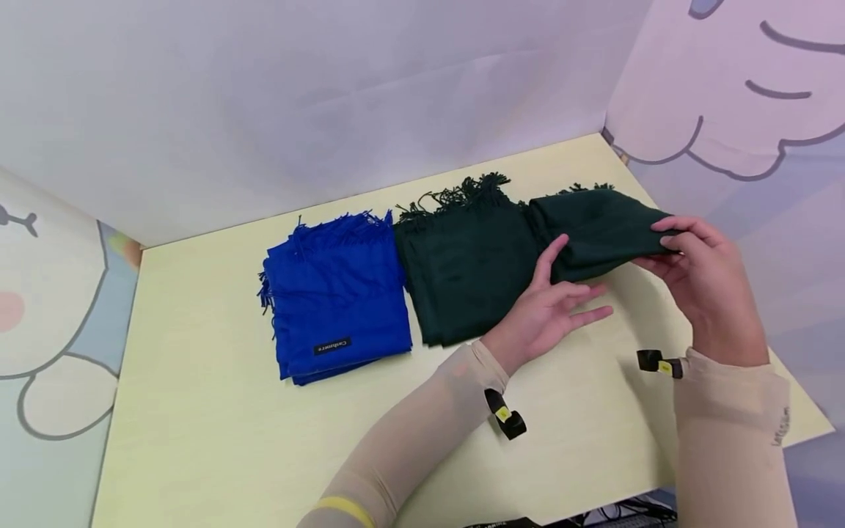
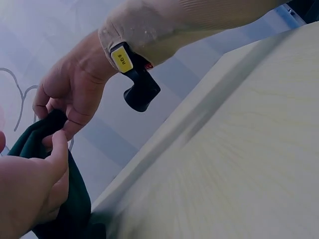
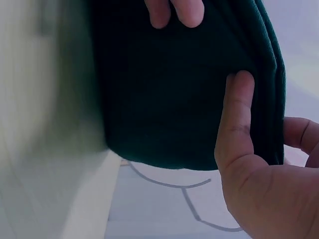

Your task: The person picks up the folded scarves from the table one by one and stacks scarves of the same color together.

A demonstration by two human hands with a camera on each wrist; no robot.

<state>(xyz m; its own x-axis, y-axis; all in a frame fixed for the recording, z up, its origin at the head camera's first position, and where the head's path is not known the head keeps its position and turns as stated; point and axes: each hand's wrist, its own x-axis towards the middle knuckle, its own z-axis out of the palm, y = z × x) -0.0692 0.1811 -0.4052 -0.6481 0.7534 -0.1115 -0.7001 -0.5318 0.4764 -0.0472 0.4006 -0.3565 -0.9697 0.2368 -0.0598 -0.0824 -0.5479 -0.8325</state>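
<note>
A dark green fringed scarf (image 1: 475, 271) lies folded on the table, its right part (image 1: 601, 224) lifted off the surface. My right hand (image 1: 709, 282) pinches the raised right end, and in the right wrist view its thumb (image 3: 238, 114) lies on the near face with fingers behind the layers. My left hand (image 1: 544, 319) is spread with fingers straight, at the front edge of the lifted part; two of its fingertips (image 3: 188, 12) overlap the cloth in the right wrist view. Left of the green scarf lies a folded blue scarf (image 1: 339, 301) with a black "Cashmere" label.
The pale yellow table (image 1: 205, 433) meets a white wall (image 1: 297, 110) at the back and cartoon-printed panels (image 1: 726, 95) at both sides. Black cables (image 1: 637, 510) show below the front edge. A black camera mount (image 1: 505, 414) sits on the left wrist, another on the right.
</note>
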